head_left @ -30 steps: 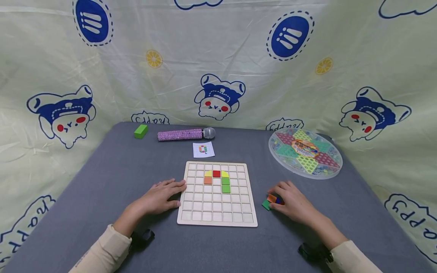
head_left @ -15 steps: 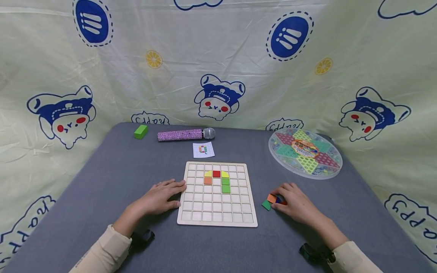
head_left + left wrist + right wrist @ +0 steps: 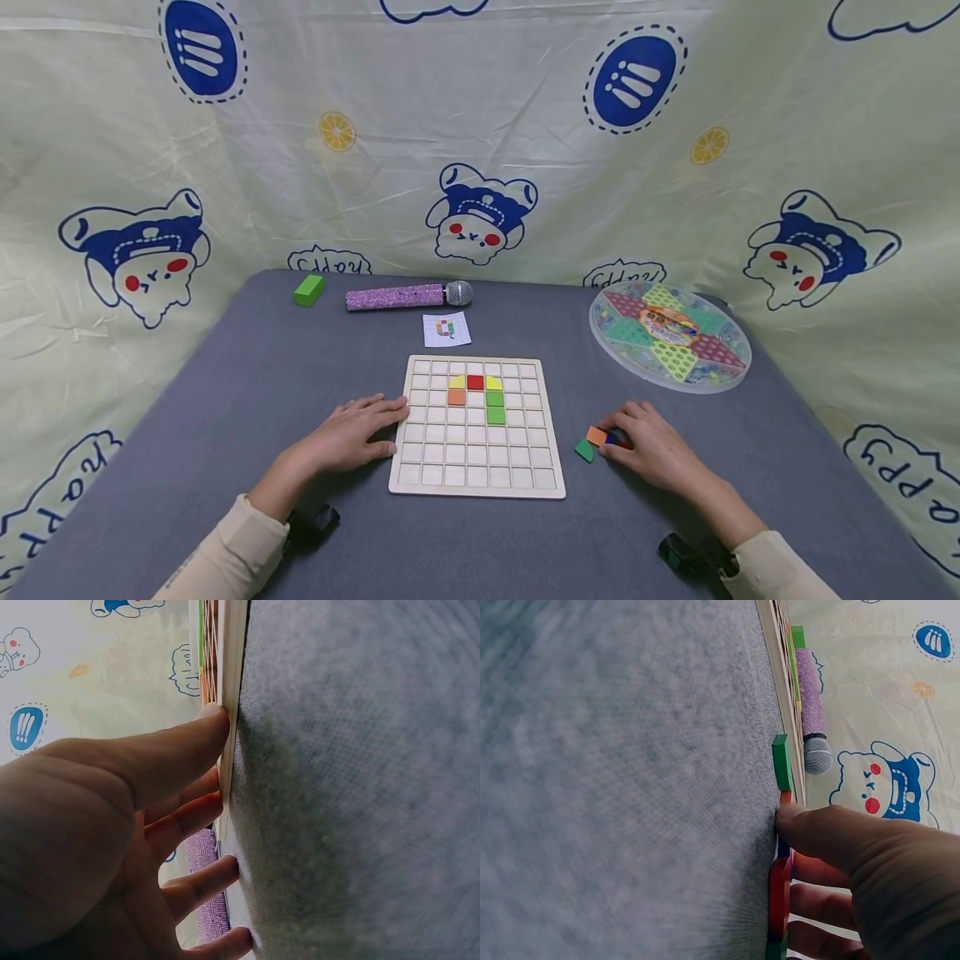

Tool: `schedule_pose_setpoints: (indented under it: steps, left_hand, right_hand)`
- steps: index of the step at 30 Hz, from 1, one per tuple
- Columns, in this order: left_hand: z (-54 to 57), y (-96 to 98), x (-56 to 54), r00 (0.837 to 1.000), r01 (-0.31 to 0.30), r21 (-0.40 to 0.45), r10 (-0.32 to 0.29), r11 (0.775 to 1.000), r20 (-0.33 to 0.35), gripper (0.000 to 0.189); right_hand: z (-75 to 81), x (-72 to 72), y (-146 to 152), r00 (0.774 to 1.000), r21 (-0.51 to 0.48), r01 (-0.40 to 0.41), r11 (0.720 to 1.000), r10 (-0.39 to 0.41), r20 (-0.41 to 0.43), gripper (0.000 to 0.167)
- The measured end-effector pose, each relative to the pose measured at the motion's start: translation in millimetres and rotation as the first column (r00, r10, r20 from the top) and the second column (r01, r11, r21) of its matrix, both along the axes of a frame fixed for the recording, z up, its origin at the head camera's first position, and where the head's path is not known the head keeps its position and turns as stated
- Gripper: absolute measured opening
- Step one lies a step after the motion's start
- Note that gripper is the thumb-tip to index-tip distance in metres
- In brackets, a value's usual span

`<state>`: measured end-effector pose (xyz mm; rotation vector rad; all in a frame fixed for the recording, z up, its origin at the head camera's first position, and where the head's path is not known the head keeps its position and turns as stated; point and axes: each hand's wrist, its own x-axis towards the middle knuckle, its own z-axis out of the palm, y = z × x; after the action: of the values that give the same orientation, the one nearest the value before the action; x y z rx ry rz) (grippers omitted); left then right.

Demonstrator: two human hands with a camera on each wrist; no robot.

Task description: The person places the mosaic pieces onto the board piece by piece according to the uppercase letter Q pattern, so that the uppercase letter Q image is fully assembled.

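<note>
A pale wooden grid board [image 3: 480, 477] lies in the middle of the table. In its upper cells sit yellow quarter-round tiles, a red tile [image 3: 476, 382], an orange tile [image 3: 457, 397] and green square tiles [image 3: 496, 406]. My left hand [image 3: 348, 433] rests at the board's left side, thumb and fingertips against its edge. To the right of the board, my right hand [image 3: 652, 446] pinches a blue tile [image 3: 783, 848] between thumb and forefinger. Beside it lie a loose orange tile [image 3: 596, 436] and a green quarter-round tile [image 3: 584, 451]. A loose red tile [image 3: 778, 900] stays partly hidden under the fingers.
Behind the board lies a small card [image 3: 447, 330] printed with a coloured pattern. Farther back are a purple glittery microphone [image 3: 397, 297] and a green block [image 3: 308, 291]. A round clear-lidded game box [image 3: 671, 336] occupies the back right. A printed curtain [image 3: 480, 100] hangs behind the table.
My right hand has shifted slightly right, its thumb and forefinger off the green and orange tiles, which now show more fully. My left hand and the board have stayed in place.
</note>
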<state>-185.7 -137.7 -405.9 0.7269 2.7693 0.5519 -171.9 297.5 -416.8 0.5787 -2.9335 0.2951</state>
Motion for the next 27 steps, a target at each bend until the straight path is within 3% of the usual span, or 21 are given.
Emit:
schedule_pose_setpoints:
  steps: [27]
  left_hand:
    - [-1.0,-0.9,-0.5,1.000,0.010,0.001,-0.010,1.000,0.002,0.055]
  right_hand:
    - [-1.6,0.7,-0.2,0.999,-0.028,0.022,0.999,-0.024,-0.048,0.016]
